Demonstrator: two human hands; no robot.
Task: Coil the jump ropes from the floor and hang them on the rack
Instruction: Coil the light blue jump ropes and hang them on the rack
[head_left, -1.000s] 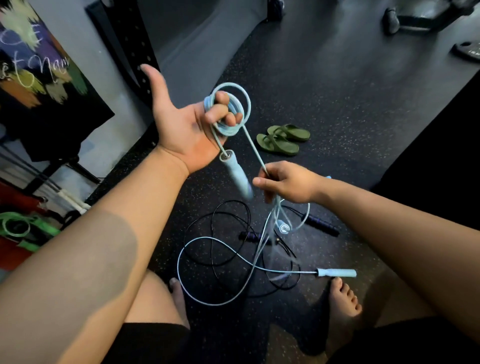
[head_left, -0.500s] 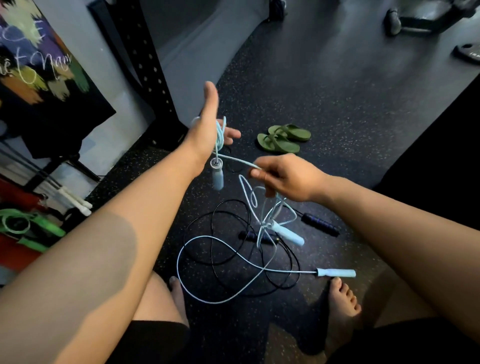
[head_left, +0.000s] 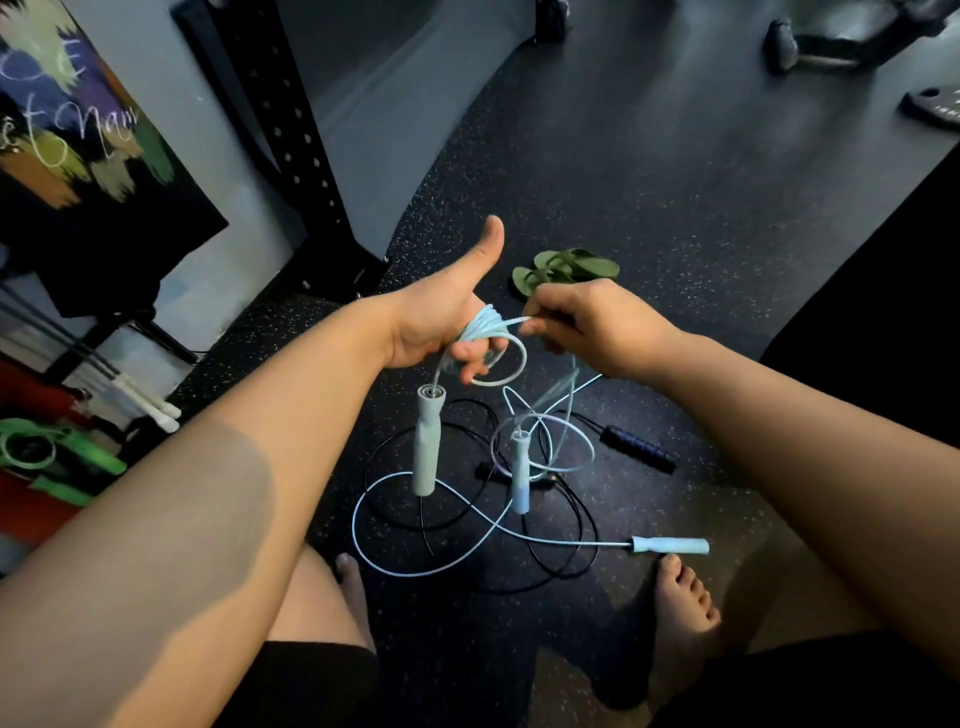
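Observation:
My left hand (head_left: 447, 317) holds a small coil of pale blue jump rope (head_left: 488, 332) wound round its fingers, thumb up. One pale blue handle (head_left: 427, 441) dangles below that hand. My right hand (head_left: 587, 322) pinches the same cord just right of the coil. The rope's other handle (head_left: 520, 473) hangs lower on loose loops. A second pale blue rope (head_left: 415, 561) lies on the floor with its handle (head_left: 670, 545) by my right foot. A black rope (head_left: 467, 519) with a dark handle (head_left: 639, 449) lies tangled under it.
A black perforated rack upright (head_left: 280, 130) stands at the left by the wall. Green sandals (head_left: 566, 273) lie beyond my hands. Green ropes (head_left: 47, 452) and white handles (head_left: 145, 405) sit at the far left. Gym equipment (head_left: 831, 36) is at the top right. My bare feet (head_left: 680, 608) are below.
My right hand has risen and moved close to the left hand, laying another turn of cord on it. The left hand came lower and nearer; the hanging handles have swung upright.

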